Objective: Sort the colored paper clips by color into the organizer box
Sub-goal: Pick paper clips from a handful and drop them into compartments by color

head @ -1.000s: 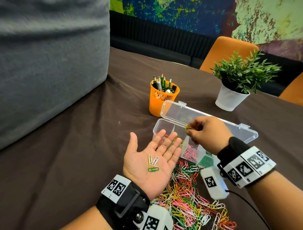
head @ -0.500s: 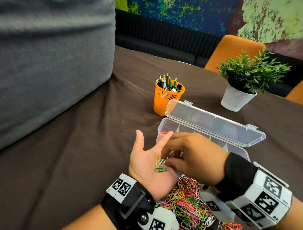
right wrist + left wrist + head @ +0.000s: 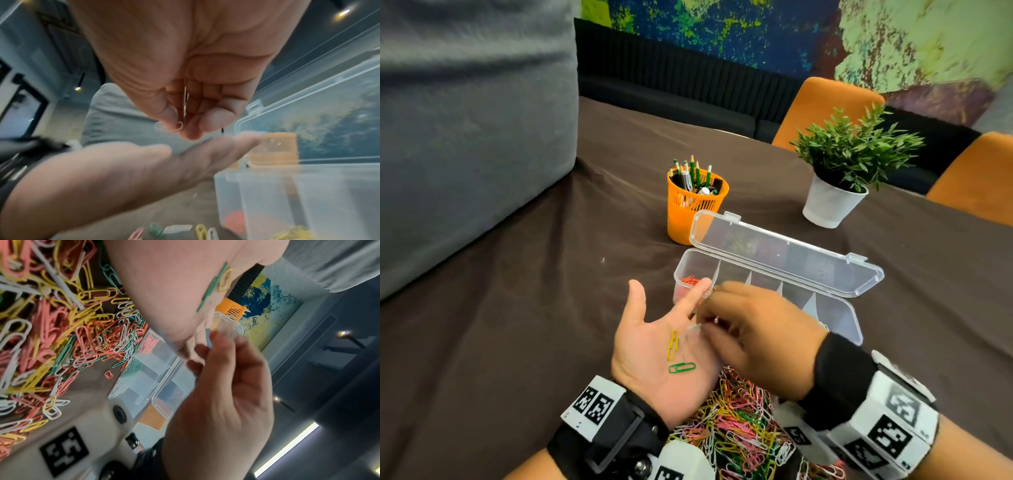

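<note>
Clip in transit: being pinched, a white paper clip [image 3: 178, 126] is being held between the thumb and fingertips of the right hand [image 3: 753, 342], just above the left palm; a second white loop beside it is blurred, so the count cannot be told.
Right-hand fingers: being held curled together, clamped on the white clip.
Left hand [image 3: 664, 356]: being held flat, palm up, fingers straight and apart, acting as a tray.
Palm contents: a yellow clip [image 3: 673, 344] and a green clip [image 3: 681, 367] are lying loose on the palm, near each other.
Organizer box [image 3: 854, 322]: being kept open just beyond both hands, lid tilted back; orange clips [image 3: 690, 281] are sitting in the leftmost compartment, and other compartments are partly hidden.
Unsorted pile [image 3: 736, 418]: lying on the brown cloth [image 3: 517, 325] under the wrists.
Surroundings: an orange pencil cup [image 3: 693, 209] and a potted plant [image 3: 839, 171] are standing behind the box.
Risk, judged: the thin clip is likely being gripped by little surface, so a slip over the wrong compartment is being risked; any tilt of the left palm is risking both loose clips falling back into the pile.
</note>
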